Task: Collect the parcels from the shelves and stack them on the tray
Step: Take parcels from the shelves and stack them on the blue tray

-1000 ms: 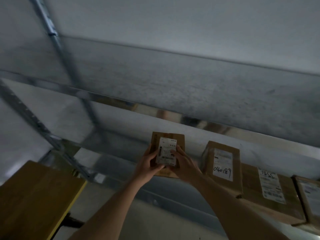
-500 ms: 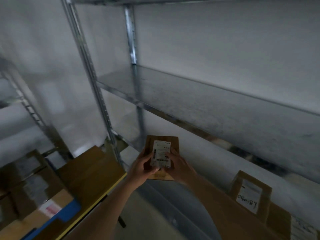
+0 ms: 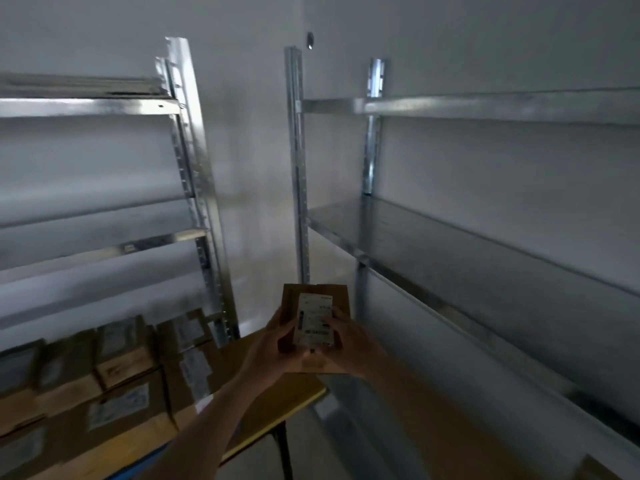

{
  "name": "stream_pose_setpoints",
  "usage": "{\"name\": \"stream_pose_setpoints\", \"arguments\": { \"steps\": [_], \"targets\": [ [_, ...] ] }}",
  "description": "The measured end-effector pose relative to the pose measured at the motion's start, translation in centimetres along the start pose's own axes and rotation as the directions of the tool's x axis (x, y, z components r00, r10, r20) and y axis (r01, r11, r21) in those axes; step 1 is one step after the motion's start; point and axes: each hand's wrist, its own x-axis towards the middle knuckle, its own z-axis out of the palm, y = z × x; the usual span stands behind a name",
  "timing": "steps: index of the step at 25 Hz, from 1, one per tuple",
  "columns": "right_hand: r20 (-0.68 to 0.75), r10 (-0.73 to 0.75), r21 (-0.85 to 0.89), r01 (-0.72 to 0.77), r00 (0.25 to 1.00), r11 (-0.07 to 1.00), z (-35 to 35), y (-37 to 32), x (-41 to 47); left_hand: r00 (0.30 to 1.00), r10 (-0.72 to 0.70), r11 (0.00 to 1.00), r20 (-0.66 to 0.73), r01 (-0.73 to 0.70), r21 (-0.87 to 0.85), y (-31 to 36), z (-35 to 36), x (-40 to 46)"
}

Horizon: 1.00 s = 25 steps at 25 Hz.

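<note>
Small cardboard parcel with white shipping label held up in mid-air, both hands round it: left hand grips left edge, right hand grips right edge. Parcel hangs above right corner of wooden table. Blurred stack of cardboard boxes on table's left part. Metal shelving at right, another rack at left.

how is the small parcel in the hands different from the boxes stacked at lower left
The small brown cardboard parcel with a white label is held in the air between the left hand and right hand; the stacked brown cardboard boxes rest in a pile at the lower left. The held parcel looks slimmer, the stacked boxes bulkier. Its label reads sharp, while theirs are blurred. Both are brown cardboard with white labels.
</note>
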Motion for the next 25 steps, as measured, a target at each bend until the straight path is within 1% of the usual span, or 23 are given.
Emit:
{"name": "stream_pose_setpoints", "arguments": {
  "steps": [2,4,8,11,14,16,18,21,25],
  "targets": [
    [0.007,-0.033,-0.017,0.033,0.999,0.999,0.7,-2.5,1.9,0.999,-0.015,0.999,-0.045,0.016,0.034,-0.9,-2.8,-0.6],
    [0.013,-0.086,-0.032,0.086,0.996,0.996,1.8,-5.4,3.8,0.995,-0.058,0.995,-0.079,0.064,0.075,-2.4,-6.1,-1.4],
    [0.053,-0.187,-0.058,0.189,0.981,0.98,3.8,-11.7,6.8,0.975,-0.151,0.984,-0.164,0.164,0.067,-5.6,-12.0,-3.5],
    [0.074,-0.261,-0.041,0.264,0.962,0.964,5.7,-15.4,8.3,0.962,-0.175,0.979,-0.21,0.192,0.064,-7.5,-15.3,-5.3],
    [0.099,-0.286,-0.031,0.29,0.953,0.956,7.8,-18.3,9.6,0.956,-0.175,0.975,-0.236,0.202,0.095,-9.7,-17.9,-6.6],
    [0.136,-0.302,-0.024,0.307,0.944,0.951,9.3,-19.4,10.5,0.952,-0.183,0.973,-0.246,0.211,0.093,-11.3,-19.0,-7.3],
    [0.159,-0.293,-0.013,0.298,0.943,0.954,10.8,-19.7,11.7,0.945,-0.208,0.961,-0.251,0.245,0.126,-12.6,-19.4,-7.4],
    [0.195,-0.294,0.001,0.299,0.936,0.954,13.3,-19.6,14.3,0.933,-0.263,0.947,-0.247,0.298,0.117,-15.4,-19.2,-6.8],
    [0.297,-0.307,0.012,0.318,0.904,0.948,17.0,-17.7,19.4,0.88,-0.414,0.894,-0.232,0.442,0.079,-19.5,-18.5,-5.1]
  ]
}}
